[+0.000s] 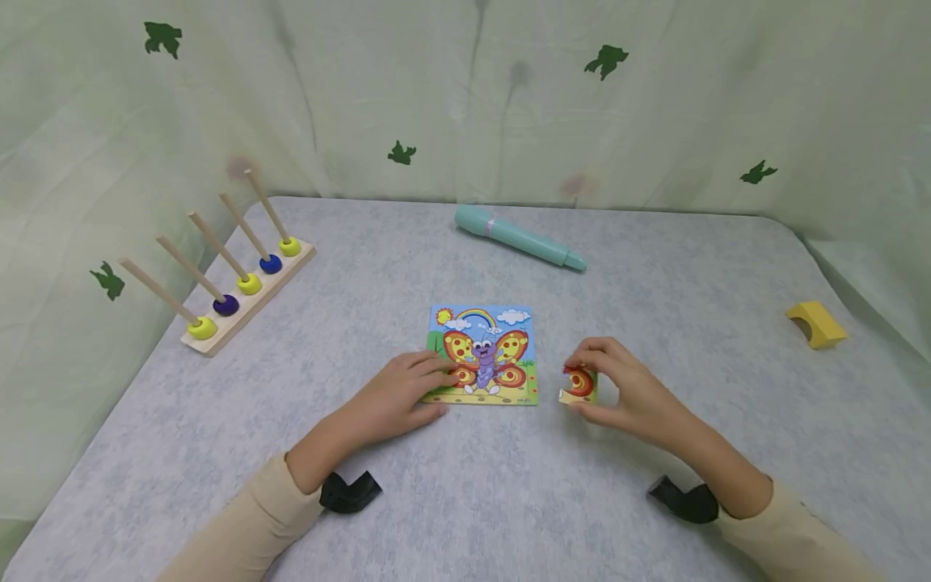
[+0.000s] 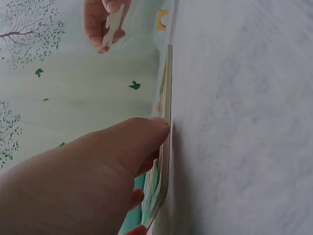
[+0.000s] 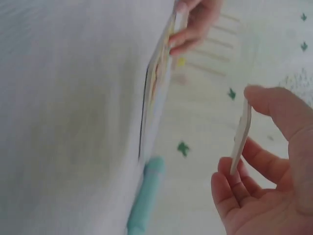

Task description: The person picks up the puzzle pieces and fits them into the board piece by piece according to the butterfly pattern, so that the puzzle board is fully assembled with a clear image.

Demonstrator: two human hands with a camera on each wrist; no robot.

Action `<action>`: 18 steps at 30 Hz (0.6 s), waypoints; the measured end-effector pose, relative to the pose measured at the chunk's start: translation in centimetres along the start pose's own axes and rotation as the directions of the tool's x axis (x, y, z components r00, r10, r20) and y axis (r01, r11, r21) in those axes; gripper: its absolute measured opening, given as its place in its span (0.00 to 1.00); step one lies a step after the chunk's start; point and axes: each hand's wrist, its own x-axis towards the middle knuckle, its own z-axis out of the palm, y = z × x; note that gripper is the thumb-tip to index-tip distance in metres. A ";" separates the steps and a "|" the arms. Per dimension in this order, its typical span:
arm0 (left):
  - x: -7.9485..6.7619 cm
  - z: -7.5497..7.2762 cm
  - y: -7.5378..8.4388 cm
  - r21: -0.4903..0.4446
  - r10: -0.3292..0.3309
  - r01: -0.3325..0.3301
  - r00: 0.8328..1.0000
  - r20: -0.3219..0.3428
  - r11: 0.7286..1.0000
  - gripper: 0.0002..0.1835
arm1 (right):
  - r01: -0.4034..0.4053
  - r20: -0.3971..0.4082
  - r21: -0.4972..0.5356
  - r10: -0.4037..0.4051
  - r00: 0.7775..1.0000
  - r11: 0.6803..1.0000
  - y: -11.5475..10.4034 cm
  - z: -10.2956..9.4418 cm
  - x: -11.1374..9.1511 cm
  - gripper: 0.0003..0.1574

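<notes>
A square jigsaw puzzle board [image 1: 486, 356] with a butterfly, rainbow and sun lies flat on the table. My left hand [image 1: 407, 392] rests on its lower left part, fingers over the picture. In the left wrist view the thumb [image 2: 142, 133] touches the board's near edge. To the right of the board, my right hand [image 1: 618, 388] pinches a puzzle piece [image 1: 580, 385] with a red and orange swirl between thumb and fingers. The right wrist view has this thin piece [image 3: 241, 134] edge-on, raised above the table.
A wooden peg stand [image 1: 250, 311] with yellow and dark blue rings stands at the left. Behind the board lies a teal pen-shaped object [image 1: 520, 238]. A yellow arched block [image 1: 818, 325] sits at the far right. A pale curtain [image 1: 465, 97] hangs behind the table.
</notes>
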 end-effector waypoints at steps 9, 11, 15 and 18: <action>0.1 0.3 0.4 0.039 0.032 -0.033 0.999 0.022 0.999 0.26 | -0.058 0.092 0.098 0.049 0.995 0.994 0.3 4.2 3.7 0.22; 0.1 0.3 0.5 0.064 0.045 -0.046 0.999 0.020 0.997 0.26 | -0.066 0.100 0.096 0.057 0.993 0.993 0.6 4.8 4.1 0.23; 0.1 0.2 0.9 0.082 0.034 -0.037 0.999 0.039 0.996 0.25 | -0.096 0.131 0.078 0.085 0.988 0.992 1.1 5.8 4.6 0.23; 0.1 0.3 0.9 0.083 0.016 -0.021 0.998 0.052 0.996 0.25 | -0.121 0.149 0.067 0.110 0.983 0.990 1.4 6.3 4.9 0.23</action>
